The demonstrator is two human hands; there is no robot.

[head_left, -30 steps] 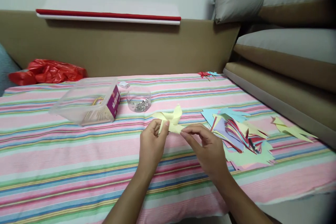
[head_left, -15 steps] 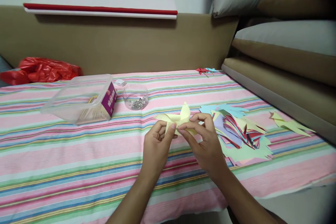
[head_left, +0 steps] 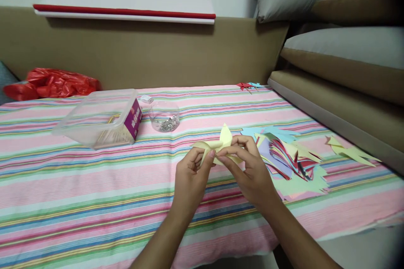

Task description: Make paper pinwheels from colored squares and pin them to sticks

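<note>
Between my two hands is a pale yellow paper pinwheel (head_left: pixel 225 135), its blades curled and one tip pointing up. My left hand (head_left: pixel 193 172) is closed on its left side, the thumb pressing near the middle. My right hand (head_left: pixel 248 168) pinches close to the same middle with thumb and index finger, the other fingers curled behind the paper. Whatever lies right under the fingertips is hidden. To the right lies a pile of cut coloured paper (head_left: pixel 280 155), in purple, red, blue and pale green.
A clear plastic box (head_left: pixel 94 109) holding thin wooden sticks stands at left, beside a round clear tub (head_left: pixel 164 117) of small metal pieces. Finished-looking pinwheels (head_left: pixel 244 86) lie at the back. A yellow paper cutout (head_left: pixel 350 151) lies far right, near stacked cushions (head_left: pixel 344 59). Red plastic bag (head_left: pixel 59 83) at back left.
Both hands still hold the pinwheel near its middle. Its left blade now curls further over toward the centre. The whole view has shifted slightly.
</note>
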